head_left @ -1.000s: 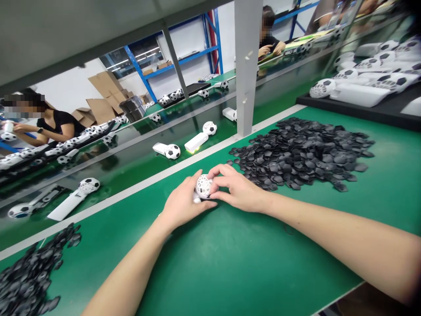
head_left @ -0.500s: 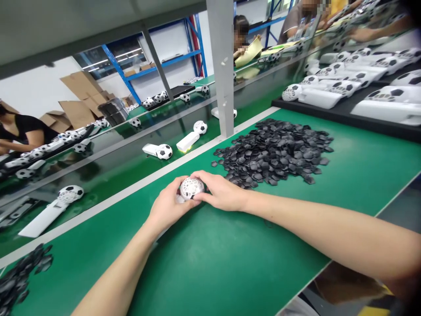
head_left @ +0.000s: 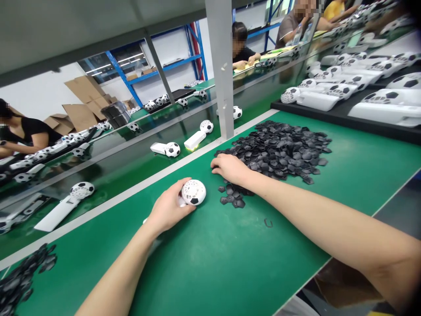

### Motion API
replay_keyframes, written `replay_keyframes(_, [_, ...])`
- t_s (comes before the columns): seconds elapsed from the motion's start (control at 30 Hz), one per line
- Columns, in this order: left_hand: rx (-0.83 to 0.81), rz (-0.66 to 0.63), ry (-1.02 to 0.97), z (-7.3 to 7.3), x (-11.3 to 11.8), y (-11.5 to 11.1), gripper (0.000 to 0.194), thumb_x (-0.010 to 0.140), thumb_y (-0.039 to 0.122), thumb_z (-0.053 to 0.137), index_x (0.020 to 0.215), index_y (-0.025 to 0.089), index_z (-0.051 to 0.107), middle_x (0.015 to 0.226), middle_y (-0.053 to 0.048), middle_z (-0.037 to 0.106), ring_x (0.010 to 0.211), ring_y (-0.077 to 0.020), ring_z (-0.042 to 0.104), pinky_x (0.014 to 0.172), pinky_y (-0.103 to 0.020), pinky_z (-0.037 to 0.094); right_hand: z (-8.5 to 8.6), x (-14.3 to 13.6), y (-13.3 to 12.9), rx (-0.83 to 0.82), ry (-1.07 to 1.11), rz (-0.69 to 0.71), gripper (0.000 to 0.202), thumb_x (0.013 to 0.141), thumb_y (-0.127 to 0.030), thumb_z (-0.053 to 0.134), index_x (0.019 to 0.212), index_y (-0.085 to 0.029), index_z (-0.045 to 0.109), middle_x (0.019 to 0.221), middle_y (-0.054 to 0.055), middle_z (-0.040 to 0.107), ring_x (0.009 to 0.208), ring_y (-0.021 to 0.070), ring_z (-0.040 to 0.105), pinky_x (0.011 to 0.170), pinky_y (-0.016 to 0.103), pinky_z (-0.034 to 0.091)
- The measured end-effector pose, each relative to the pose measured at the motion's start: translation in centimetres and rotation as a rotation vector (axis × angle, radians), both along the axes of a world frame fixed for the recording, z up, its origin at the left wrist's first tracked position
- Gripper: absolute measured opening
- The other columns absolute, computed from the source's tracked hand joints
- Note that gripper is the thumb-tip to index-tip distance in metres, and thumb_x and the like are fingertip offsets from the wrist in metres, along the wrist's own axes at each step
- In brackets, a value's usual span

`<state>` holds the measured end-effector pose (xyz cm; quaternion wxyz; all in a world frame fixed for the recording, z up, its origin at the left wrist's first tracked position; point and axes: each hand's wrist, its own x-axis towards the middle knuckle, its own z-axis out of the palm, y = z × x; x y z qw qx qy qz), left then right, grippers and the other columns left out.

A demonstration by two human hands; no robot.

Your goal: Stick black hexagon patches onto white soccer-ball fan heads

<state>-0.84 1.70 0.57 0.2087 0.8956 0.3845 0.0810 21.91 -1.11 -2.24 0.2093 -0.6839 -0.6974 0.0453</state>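
Note:
My left hand [head_left: 171,205] is wrapped round a white device with a football-patterned round head [head_left: 194,192]; a black patch shows low on the head, and the palm hides most of its body. To the right, my right hand [head_left: 228,167] reaches over the left edge of a heap of black pentagon pieces [head_left: 283,147]. Its fingers are bent together, and whether a piece is between them is too small to tell. Several loose black pieces [head_left: 233,197] lie just below that hand on the green table [head_left: 210,272].
A black tray [head_left: 329,115] of white devices stands at the right. Beyond the pale rail, more devices [head_left: 166,149] lie on a green belt. A grey post [head_left: 223,79] rises at the rail. Another black heap [head_left: 26,276] lies lower left. People sit across the line.
My right hand has let go of the round head and moved right and up to the black heap. Some black pieces now lie apart below it. The belt's devices have shifted right in view.

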Motion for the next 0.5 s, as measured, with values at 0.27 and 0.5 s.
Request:
replay_keyframes(0.27, [0.216, -0.052, 0.098, -0.1, -1.1, 1.1, 0.064, 0.068, 0.009, 0.048, 0.129, 0.029, 0.039, 0.111, -0.005, 0.056, 0.101, -0.0260, 0.049, 0.088, -0.043, 0.038, 1.2, -0.5, -1.2, -0.041, 0.156, 0.174, 0.006, 0.079, -0.015, 0.059, 0.080, -0.016, 0.065, 0.079, 0.002, 0.063, 0.073, 0.0132, 0.057, 0.066, 0.022, 0.042])
replay_keyframes(0.5, [0.221, -0.099, 0.071, -0.7, -1.2, 1.5, 0.065, 0.068, 0.006, 0.043, 0.128, 0.029, 0.039, 0.115, -0.003, 0.056, 0.104, -0.0244, 0.047, 0.091, -0.041, 0.036, 2.5, -2.1, -2.9, -0.054, 0.415, 0.446, 0.011, 0.082, -0.012, 0.050, 0.087, -0.016, 0.060, 0.077, 0.001, 0.060, 0.069, 0.0123, 0.055, 0.063, 0.023, 0.041])
